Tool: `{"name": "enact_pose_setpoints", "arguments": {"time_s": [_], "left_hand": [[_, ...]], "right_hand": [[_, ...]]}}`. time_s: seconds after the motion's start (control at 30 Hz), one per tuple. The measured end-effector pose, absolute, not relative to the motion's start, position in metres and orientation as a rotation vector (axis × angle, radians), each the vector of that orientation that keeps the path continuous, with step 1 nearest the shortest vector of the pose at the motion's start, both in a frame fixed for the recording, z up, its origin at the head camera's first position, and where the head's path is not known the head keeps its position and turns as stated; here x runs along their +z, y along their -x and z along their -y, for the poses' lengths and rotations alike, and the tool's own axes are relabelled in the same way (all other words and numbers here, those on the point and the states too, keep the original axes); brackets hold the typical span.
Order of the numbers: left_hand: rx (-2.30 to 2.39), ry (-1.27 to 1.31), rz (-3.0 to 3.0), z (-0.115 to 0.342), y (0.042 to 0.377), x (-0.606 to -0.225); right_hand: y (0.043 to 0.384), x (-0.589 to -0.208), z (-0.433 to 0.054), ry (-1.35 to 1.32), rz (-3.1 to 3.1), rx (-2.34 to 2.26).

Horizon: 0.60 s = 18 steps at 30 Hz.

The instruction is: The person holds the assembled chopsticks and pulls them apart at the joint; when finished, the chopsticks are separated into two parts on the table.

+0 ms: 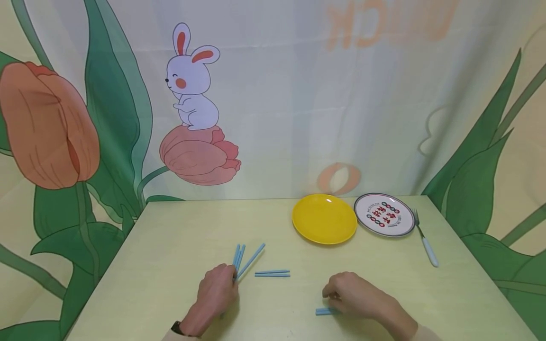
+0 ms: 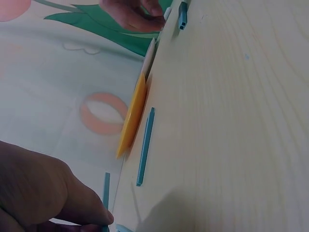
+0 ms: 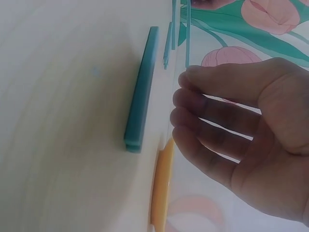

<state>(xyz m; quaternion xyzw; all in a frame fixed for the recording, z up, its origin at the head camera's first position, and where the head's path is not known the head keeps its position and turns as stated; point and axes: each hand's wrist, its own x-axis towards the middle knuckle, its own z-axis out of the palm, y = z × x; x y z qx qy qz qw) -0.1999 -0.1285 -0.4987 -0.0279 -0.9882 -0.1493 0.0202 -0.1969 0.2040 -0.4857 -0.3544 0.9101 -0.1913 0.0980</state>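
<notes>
Several light-blue chopsticks (image 1: pixel 252 260) stick out past my left hand (image 1: pixel 218 288), which grips them; one slants away from the others. In the left wrist view, the left thumb and a finger pinch a blue chopstick (image 2: pixel 106 191). Between the hands, another pair of blue chopsticks (image 1: pixel 272 273) lies side by side on the table. My right hand (image 1: pixel 356 294) hovers over a further pair of chopsticks (image 1: pixel 324 311), partly hidden beneath it in the head view. The right wrist view shows that pair (image 3: pixel 142 92) apart from the right hand (image 3: pixel 251 116), whose loosely bent fingers hold nothing.
A yellow plate (image 1: pixel 324 219) lies at the back of the pale table (image 1: pixel 179 246). Right of it is a white plate (image 1: pixel 370 208) with a dark rim and red print, then a fork (image 1: pixel 428 248) with a pale handle. A printed curtain (image 1: pixel 273 94) hangs behind.
</notes>
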Motion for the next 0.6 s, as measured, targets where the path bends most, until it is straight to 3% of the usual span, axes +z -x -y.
{"name": "enact_pose_setpoints", "arguments": {"time_s": [0.6], "left_hand": [[-0.466, 0.199, 3.015, 0.116, 0.204, -0.495]], "right_hand": [[0.201, -0.473, -0.202, 1.021, -2.741, -0.626]]}}
